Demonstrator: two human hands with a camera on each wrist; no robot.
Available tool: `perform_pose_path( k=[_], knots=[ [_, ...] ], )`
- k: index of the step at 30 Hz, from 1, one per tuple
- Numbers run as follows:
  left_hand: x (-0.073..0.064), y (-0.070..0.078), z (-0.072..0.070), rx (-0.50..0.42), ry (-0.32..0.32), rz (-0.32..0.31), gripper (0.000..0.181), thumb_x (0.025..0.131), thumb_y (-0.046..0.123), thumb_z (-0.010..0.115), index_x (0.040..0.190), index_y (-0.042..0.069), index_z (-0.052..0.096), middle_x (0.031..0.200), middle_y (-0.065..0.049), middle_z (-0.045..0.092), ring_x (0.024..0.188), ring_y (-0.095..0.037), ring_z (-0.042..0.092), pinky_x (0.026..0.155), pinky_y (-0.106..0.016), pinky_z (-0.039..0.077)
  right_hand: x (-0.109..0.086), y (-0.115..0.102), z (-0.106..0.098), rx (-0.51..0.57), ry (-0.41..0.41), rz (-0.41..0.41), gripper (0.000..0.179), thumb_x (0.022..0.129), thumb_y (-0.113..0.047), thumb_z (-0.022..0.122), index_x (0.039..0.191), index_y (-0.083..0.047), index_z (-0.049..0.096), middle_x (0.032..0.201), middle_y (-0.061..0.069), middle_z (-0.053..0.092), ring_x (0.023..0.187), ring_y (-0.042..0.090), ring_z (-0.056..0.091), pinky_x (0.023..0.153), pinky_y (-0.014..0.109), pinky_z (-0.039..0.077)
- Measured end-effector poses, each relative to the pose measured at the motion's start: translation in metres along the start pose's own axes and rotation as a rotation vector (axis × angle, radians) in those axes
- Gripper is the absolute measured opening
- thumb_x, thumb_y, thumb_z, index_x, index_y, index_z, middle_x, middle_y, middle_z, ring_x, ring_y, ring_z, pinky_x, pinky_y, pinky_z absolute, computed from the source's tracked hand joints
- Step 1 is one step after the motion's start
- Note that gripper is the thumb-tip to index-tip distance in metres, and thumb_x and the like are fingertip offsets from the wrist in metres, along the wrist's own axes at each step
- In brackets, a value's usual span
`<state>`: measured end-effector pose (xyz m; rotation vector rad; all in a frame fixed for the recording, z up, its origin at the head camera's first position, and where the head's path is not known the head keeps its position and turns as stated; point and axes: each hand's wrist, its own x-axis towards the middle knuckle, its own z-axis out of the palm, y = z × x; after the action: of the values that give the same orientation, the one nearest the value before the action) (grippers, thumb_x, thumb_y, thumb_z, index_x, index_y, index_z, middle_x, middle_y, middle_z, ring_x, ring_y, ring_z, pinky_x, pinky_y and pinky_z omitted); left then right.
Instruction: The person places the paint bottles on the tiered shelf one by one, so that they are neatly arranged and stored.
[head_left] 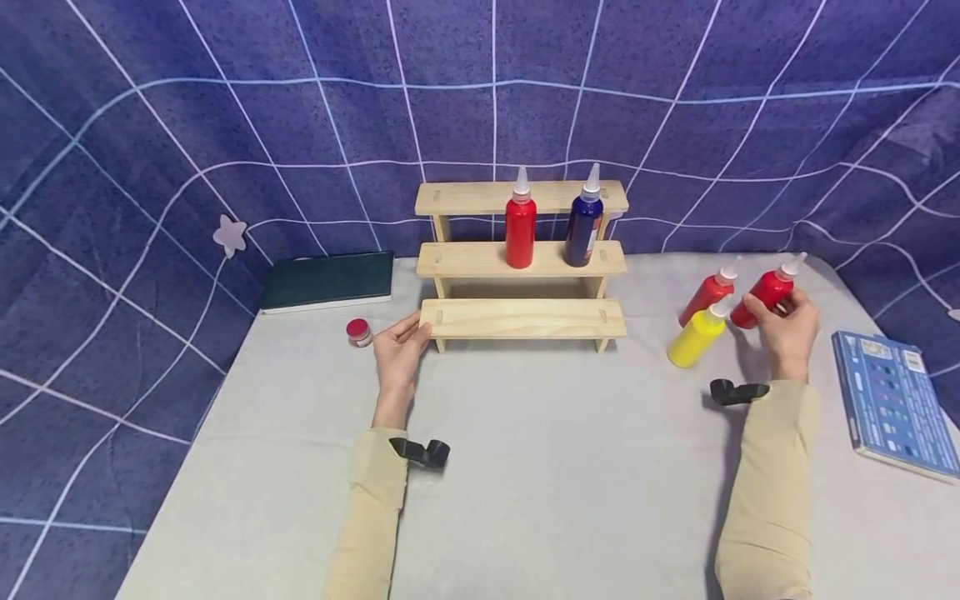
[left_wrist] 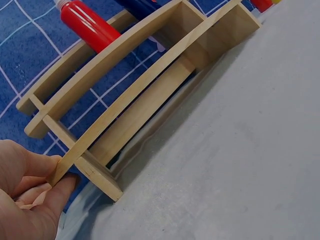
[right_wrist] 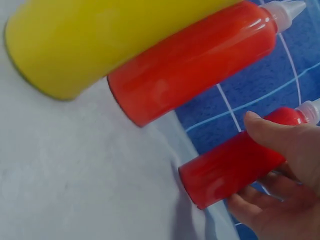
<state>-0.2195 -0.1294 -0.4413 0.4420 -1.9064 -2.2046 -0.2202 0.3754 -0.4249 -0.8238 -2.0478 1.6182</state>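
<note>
My left hand (head_left: 397, 352) pinches the left end of the bottom board of a three-step wooden rack (head_left: 522, 318), thumb below and fingers above in the left wrist view. On the rack's middle step stand a red bottle (head_left: 521, 232) and a dark blue bottle (head_left: 583, 225), both with white pointed caps. At the right, my right hand (head_left: 792, 335) grips another red bottle (right_wrist: 235, 162) round its body, thumb on one side and fingers on the other. Left of that bottle stand a second red bottle (right_wrist: 195, 62) and a yellow bottle (head_left: 696, 337).
A small red-lidded jar (head_left: 359, 332) sits beside my left hand. Behind it lies a dark green book (head_left: 328, 280). On the right side of the table lies a blue book (head_left: 892, 400). A blue checked cloth (head_left: 450, 125) hangs behind the table.
</note>
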Motion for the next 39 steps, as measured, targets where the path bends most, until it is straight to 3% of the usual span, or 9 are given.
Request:
perform_pose_path(
  k=[5, 10, 17, 21, 26, 30, 39],
  knots=[
    [0.0, -0.002, 0.001, 0.004, -0.008, -0.009, 0.036, 0.09, -0.002, 0.065, 0.126, -0.006, 0.062, 0.123, -0.025, 0.063, 0.11, -0.023, 0.063, 0.083, -0.019, 0.057, -0.002, 0.007, -0.002, 0.044, 0.025, -0.023, 0.037, 0.086, -0.011, 0.073, 0.121, -0.018, 0.064, 0.091, -0.019, 0.062, 0.086, -0.003, 0.057, 0.088, 0.01, 0.049],
    [0.002, -0.002, -0.001, -0.007, -0.007, -0.01, 0.038, 0.09, -0.002, 0.065, 0.127, -0.006, 0.061, 0.125, -0.025, 0.062, 0.113, -0.026, 0.062, 0.083, -0.019, 0.056, -0.007, -0.001, -0.004, 0.206, 0.006, -0.048, 0.028, 0.083, -0.003, 0.074, 0.102, -0.021, 0.067, 0.076, -0.022, 0.063, 0.079, -0.003, 0.059, 0.07, 0.004, 0.047],
    [0.001, -0.001, -0.003, 0.005, -0.002, -0.012, 0.038, 0.09, -0.002, 0.065, 0.127, -0.006, 0.061, 0.126, -0.025, 0.062, 0.114, -0.028, 0.062, 0.083, -0.019, 0.057, -0.023, -0.03, -0.014, 0.353, 0.006, -0.11, 0.031, 0.079, 0.007, 0.074, 0.096, -0.018, 0.07, 0.076, -0.015, 0.068, 0.072, 0.001, 0.06, 0.067, 0.01, 0.046],
    [0.002, -0.001, -0.003, 0.01, -0.005, -0.018, 0.038, 0.09, -0.001, 0.065, 0.128, -0.005, 0.06, 0.126, -0.025, 0.061, 0.115, -0.027, 0.061, 0.085, -0.02, 0.056, -0.033, -0.048, -0.024, 0.316, -0.013, -0.143, 0.03, 0.078, 0.004, 0.076, 0.095, -0.019, 0.071, 0.073, -0.016, 0.069, 0.069, -0.001, 0.063, 0.065, 0.009, 0.046],
    [0.003, -0.001, -0.001, 0.007, -0.003, -0.017, 0.038, 0.09, 0.0, 0.066, 0.127, -0.005, 0.061, 0.125, -0.024, 0.062, 0.112, -0.025, 0.063, 0.086, -0.022, 0.057, -0.049, -0.07, -0.034, 0.182, -0.033, -0.189, 0.028, 0.079, -0.002, 0.078, 0.097, -0.023, 0.071, 0.071, -0.021, 0.067, 0.069, -0.005, 0.063, 0.064, 0.008, 0.046],
    [0.003, -0.001, -0.001, 0.012, 0.003, -0.005, 0.037, 0.09, -0.001, 0.066, 0.126, -0.005, 0.062, 0.123, -0.024, 0.063, 0.111, -0.025, 0.063, 0.084, -0.02, 0.057, -0.063, -0.086, -0.036, 0.179, -0.034, -0.216, 0.03, 0.079, -0.003, 0.078, 0.104, -0.019, 0.072, 0.074, -0.019, 0.068, 0.074, -0.002, 0.064, 0.066, 0.008, 0.048],
    [0.002, -0.001, 0.001, 0.019, -0.011, 0.017, 0.039, 0.089, -0.002, 0.065, 0.128, -0.005, 0.06, 0.125, -0.025, 0.062, 0.114, -0.028, 0.062, 0.085, -0.02, 0.056, -0.082, -0.11, -0.025, 0.341, -0.097, -0.287, 0.034, 0.076, 0.004, 0.079, 0.106, -0.011, 0.074, 0.08, -0.011, 0.072, 0.077, 0.005, 0.065, 0.069, 0.009, 0.051]
  ],
)
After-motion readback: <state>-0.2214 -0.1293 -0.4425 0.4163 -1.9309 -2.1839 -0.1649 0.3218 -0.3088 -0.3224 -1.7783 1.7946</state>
